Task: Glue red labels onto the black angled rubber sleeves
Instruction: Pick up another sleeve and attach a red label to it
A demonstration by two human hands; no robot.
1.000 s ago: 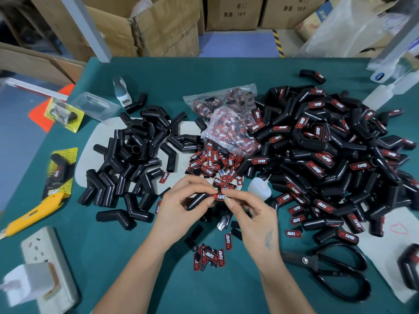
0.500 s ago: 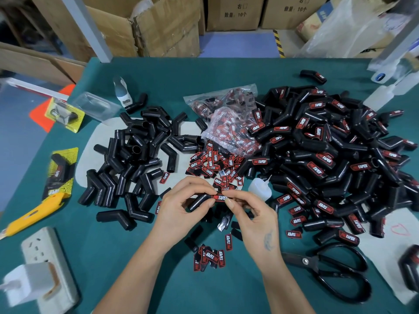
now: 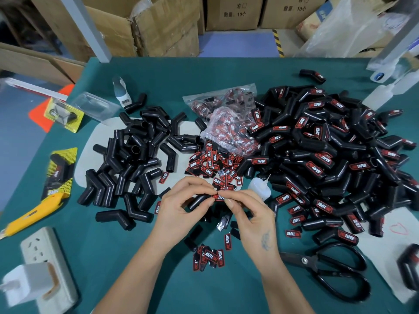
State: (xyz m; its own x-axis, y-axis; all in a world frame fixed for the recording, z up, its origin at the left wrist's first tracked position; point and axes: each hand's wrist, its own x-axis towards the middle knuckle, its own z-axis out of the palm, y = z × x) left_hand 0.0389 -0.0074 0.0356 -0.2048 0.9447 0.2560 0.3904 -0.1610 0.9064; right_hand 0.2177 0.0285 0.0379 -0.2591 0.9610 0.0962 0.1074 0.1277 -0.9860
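My left hand [image 3: 181, 207] grips a black angled rubber sleeve [image 3: 198, 200] above the green table. A red label [image 3: 219, 196] lies on the sleeve's upper end, and my right hand [image 3: 248, 214] pinches it there with thumb and forefinger. A pile of unlabelled sleeves [image 3: 133, 155] lies to the left. A much larger heap of labelled sleeves [image 3: 328, 159] fills the right side. Loose red labels [image 3: 213, 164] are scattered just beyond my hands, and a few more labels [image 3: 209, 257] lie between my forearms. A small glue bottle [image 3: 259, 188] lies right of my fingers.
Black scissors [image 3: 328, 270] lie at the near right. A yellow utility knife [image 3: 29, 214] and a white power strip [image 3: 43, 264] sit at the near left. Plastic bags of labels [image 3: 229, 123] lie mid-table. Cardboard boxes [image 3: 163, 23] stand beyond the far edge.
Both hands stay in the same place. My fingers have shifted slightly on the label and sleeve; nothing was picked up or put down.
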